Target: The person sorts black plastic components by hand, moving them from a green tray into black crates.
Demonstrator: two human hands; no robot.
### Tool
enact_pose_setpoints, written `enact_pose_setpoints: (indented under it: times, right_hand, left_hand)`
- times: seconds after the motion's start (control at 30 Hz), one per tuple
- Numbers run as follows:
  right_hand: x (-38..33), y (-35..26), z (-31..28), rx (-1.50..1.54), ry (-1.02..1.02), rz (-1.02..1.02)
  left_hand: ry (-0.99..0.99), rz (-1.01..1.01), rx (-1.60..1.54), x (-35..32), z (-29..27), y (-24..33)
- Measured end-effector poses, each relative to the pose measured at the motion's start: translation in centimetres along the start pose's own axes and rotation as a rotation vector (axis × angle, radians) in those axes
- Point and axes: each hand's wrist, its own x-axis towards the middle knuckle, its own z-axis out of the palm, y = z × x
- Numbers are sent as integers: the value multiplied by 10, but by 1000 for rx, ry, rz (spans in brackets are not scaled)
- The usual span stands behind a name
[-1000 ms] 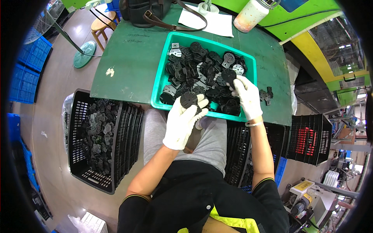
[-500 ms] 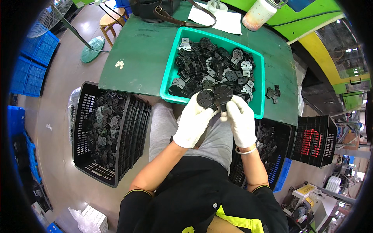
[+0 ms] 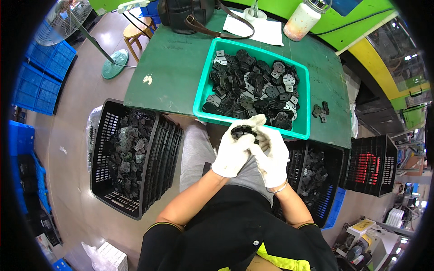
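Both my hands wear white gloves and meet over my lap, just in front of the teal tray (image 3: 203, 90). My left hand (image 3: 231, 151) is closed around black round plastic parts (image 3: 243, 131), seen nearly edge-on. Against the same parts press the fingers of my right hand (image 3: 271, 156), which cover much of them. Whether there are one or two pieces is hard to tell. Many similar black parts (image 3: 248, 86), some shining silvery, lie heaped in the tray on the green table (image 3: 167, 67).
Black crates of parts stand at the left (image 3: 147, 171) and right (image 3: 312, 171) of my legs. A few loose parts (image 3: 321, 111) lie right of the tray. Behind it are a bag (image 3: 185, 16), paper (image 3: 269, 31) and a bottle (image 3: 303, 20). Another crate (image 3: 370, 165) holds red pieces.
The two round parts, held apart with their flat faces showing, are now brought together and turned edge-on. My hands have closed in on each other and moved slightly lower.
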Motion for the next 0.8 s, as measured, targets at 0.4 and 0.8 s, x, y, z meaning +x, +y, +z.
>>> enact_pose_setpoints:
  times: [0.4,0.8]
  right_hand:
    - [-17,1,-12,-212,-30,-150]
    - [-89,91,-84,91,430,383]
  left_hand:
    - [-104,-52,47,-13,8,-2]
    - [-68,-146,23,-33,1,-27]
